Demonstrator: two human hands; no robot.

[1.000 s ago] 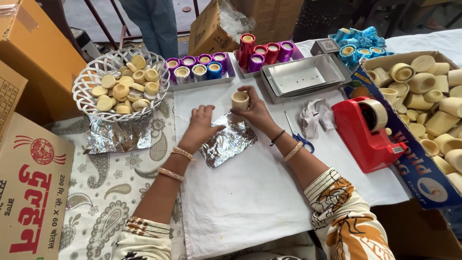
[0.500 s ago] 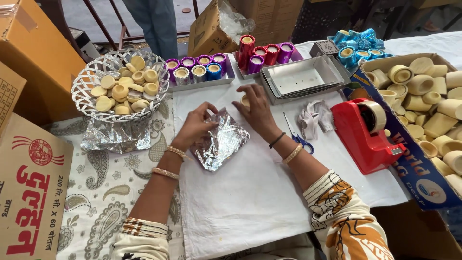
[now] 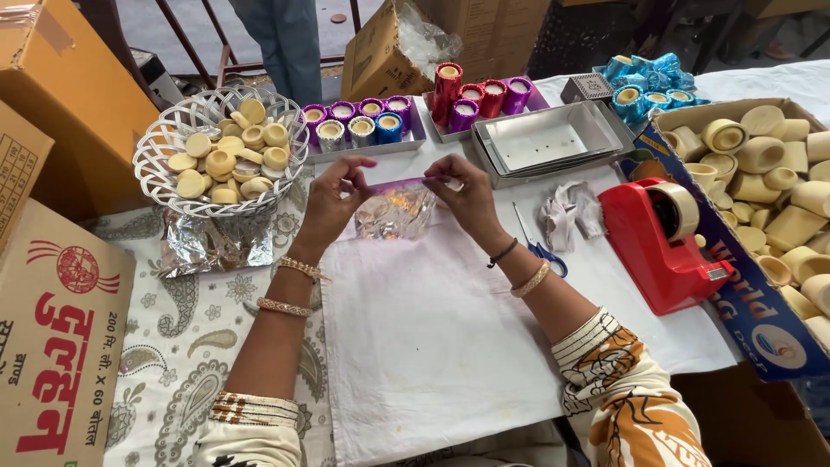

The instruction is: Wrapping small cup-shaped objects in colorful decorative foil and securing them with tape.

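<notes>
Left hand [image 3: 333, 195]: raised above the table, fingers pinched together on the left top edge of the foil sheet [image 3: 396, 212].
Right hand [image 3: 467, 190]: level with the left, fingers closed on the sheet's right top edge; the two hands hold it stretched between them.
Foil sheet: shiny, crinkled, silver with a purple upper edge; it hangs just above the white cloth [image 3: 432, 337], between the hands. What it may wrap cannot be made out.
White cloth: spread over the patterned table cover, directly in front of the person.
White basket [image 3: 164, 143]: to the left, filled with pale round cups; loose silver foil [image 3: 216, 246] lies beneath it.
Trays of wrapped cups [image 3: 363, 125]: behind the hands, the cups banded in purple, silver, blue and red.
Stacked metal trays [image 3: 553, 143]: behind the right hand.
Red tape dispenser [image 3: 661, 246]: to the right, well apart from the hands.
Scissors [image 3: 540, 246]: on the cloth, beside the right forearm.
Cardboard box [image 3: 769, 182]: far right, holding more pale cups.
</notes>
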